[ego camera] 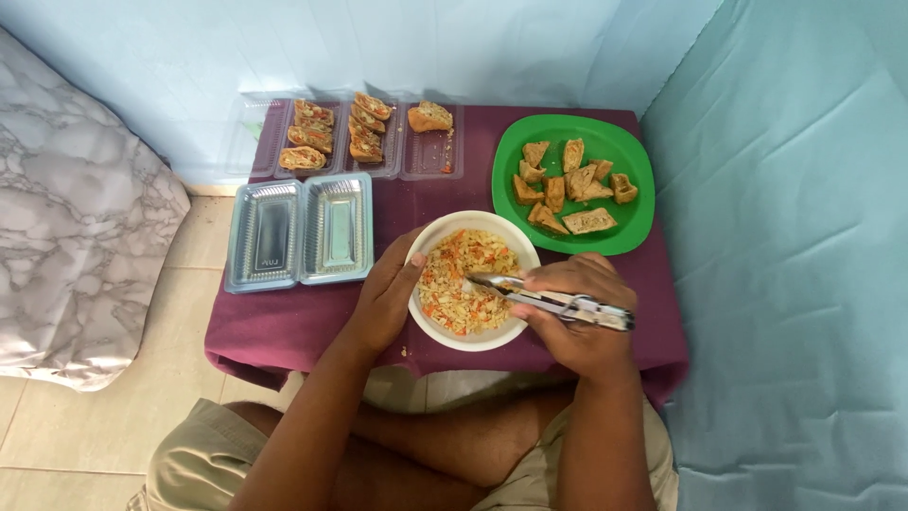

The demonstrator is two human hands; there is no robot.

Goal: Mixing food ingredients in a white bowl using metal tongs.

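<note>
Fingers [558, 284] of the right hand [582, 326] curl tightly around a pair of metal tongs [553, 301], whose tips reach into the shredded orange-and-pale filling [463, 279] inside a white bowl [473, 339]. That grip sits near the hinge end, which seems to give the tips fine control over a small pinch of the mix. The left hand [388, 303] cups the bowl's near-left rim, thumb on the edge and fingers narrowly wrapped against the wall, apparently steadying it so it does not slide on the purple cloth [284, 326] covering the small desk [662, 364].

The bowl stands at the front middle of the desk, just before the person's crossed legs. Just beyond it to the right lies a green plate [634, 156] carrying brown fried pieces [567, 185], close at hand to the tongs. Beside the bowl on the left sit two empty clear plastic trays [301, 232], and behind them a further clear tray [430, 156] holds filled pieces [331, 132] in rows, kept away from the working spot. A marbled cushion [76, 246] rests on the tiled floor [189, 360] to the left.
</note>
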